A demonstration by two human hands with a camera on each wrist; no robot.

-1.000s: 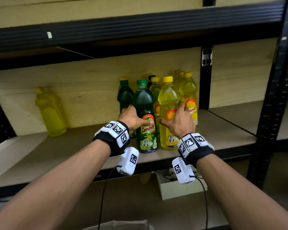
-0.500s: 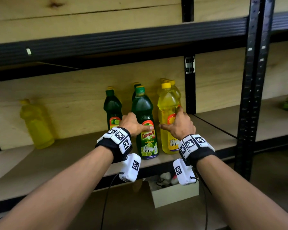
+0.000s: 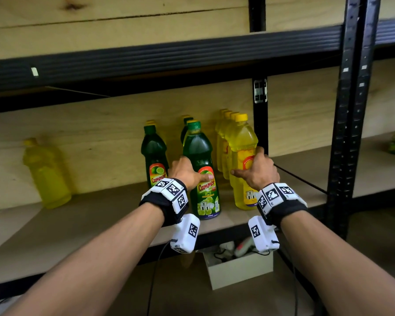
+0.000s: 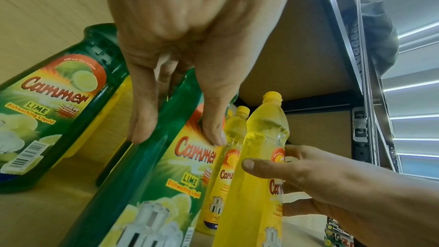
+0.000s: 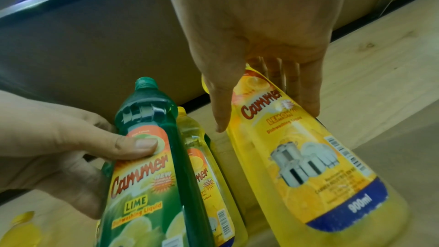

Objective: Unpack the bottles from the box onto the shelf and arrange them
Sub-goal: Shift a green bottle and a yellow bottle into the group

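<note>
So the green lime bottle (image 3: pixel 202 176) is standing upright on the shelf (image 3: pixel 82 222), cap up, long axis vertical, label facing out, and it sits close to the front edge. The left hand (image 3: pixel 187 172) is wrapped around its middle, thumb pressed flat on the label and fingers curled round the back. Right beside it, on the thumb side, the right hand (image 3: pixel 258 171) grips the yellow lemon bottle (image 3: pixel 243 160) the same way, thumb across the front and fingers round the far side; that one's upright too, cap up, also near the front lip. The two bottles stand just apart, not touching. Behind the yellow one there's a tight row of more yellow bottles (image 3: pixel 224 142) running back to the wooden back panel, and just past the right hand's fingers is the black upright post (image 3: pixel 260 124), so not much room on that side. Off the left hand's outer side is another green bottle (image 3: pixel 154 160), then a good stretch of bare shelf out to a lone yellow bottle (image 3: pixel 47 176) well apart by the back panel. Under the shelf there's a small white box (image 3: pixel 240 267).
</note>
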